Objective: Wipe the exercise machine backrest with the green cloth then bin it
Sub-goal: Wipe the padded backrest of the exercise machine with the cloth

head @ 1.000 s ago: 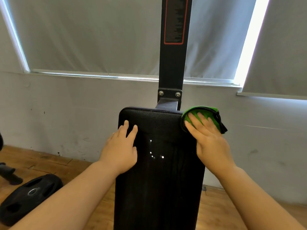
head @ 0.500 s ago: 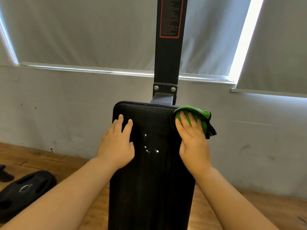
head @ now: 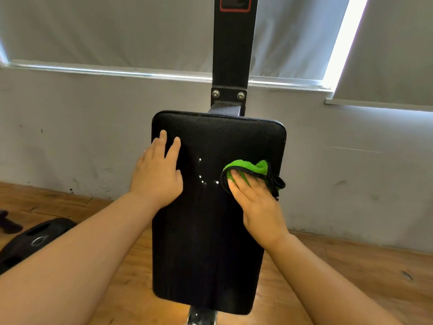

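Note:
The black padded backrest (head: 210,231) stands upright in the middle of the head view, fixed to a black metal post (head: 232,55). My right hand (head: 255,205) presses the green cloth (head: 253,168) with its black trim flat against the pad's right side, about a third of the way down. My left hand (head: 157,170) rests flat on the pad's upper left edge, fingers slightly apart, holding nothing. Small bright specks show on the pad between my hands.
A black weight plate (head: 35,240) lies on the wooden floor (head: 351,266) at the lower left. A grey wall (head: 82,137) and windows with drawn blinds (head: 117,26) stand behind the machine. No bin is in view.
My right hand has slid the green cloth down from the pad's top right corner onto its right side. The left hand stays where it was on the left edge.

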Demonstrator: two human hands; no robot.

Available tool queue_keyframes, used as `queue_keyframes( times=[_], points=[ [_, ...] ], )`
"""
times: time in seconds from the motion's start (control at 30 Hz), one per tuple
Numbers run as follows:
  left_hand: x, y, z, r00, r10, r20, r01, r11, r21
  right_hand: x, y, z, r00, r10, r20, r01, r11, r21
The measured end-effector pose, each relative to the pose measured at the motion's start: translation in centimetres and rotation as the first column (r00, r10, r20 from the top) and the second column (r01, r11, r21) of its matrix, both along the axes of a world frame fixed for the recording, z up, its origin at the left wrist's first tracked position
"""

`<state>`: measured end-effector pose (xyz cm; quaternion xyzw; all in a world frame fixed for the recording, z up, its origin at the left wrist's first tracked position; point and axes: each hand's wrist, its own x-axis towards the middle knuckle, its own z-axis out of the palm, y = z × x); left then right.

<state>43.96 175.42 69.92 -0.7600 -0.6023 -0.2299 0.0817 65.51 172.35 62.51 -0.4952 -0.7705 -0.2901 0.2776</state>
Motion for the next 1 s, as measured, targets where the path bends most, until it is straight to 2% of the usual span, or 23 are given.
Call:
queue_keyframes(
  times=[0.2,0.47,0.6,0.73,0.8,1.0],
  points=[
    [-0.1,-0.1,1.0,1.0,0.005,-0.009,-0.006,0.999,-0.049,0.6,0.1,1.5,0.996,0.057,0.073,-0.055,0.998,-0.028],
    [-0.6,0.0,1.4,0.999,-0.015,-0.04,0.012,0.997,-0.079,-2.1,3.5,8.0,0.999,0.007,-0.053,-0.002,0.997,0.08],
    [-0.5,0.0,1.1,0.997,-0.015,-0.069,0.011,0.998,-0.06,-3.8,3.9,7.9,0.993,0.028,-0.116,-0.017,0.996,0.092],
    [-0.6,0.1,1.2,0.996,-0.016,-0.085,0.012,0.998,-0.054,-5.0,2.9,4.0,0.994,0.102,0.041,-0.105,0.993,0.063],
    [-0.7,0.1,1.2,0.995,-0.021,-0.099,0.016,0.999,-0.051,-5.2,2.5,1.7,0.982,0.145,0.118,-0.145,0.989,-0.011],
    [-0.8,0.0,1.3,0.993,-0.03,-0.118,0.026,0.999,-0.042,-4.4,1.4,-1.3,0.915,0.197,0.353,-0.153,0.977,-0.149]
  ],
)
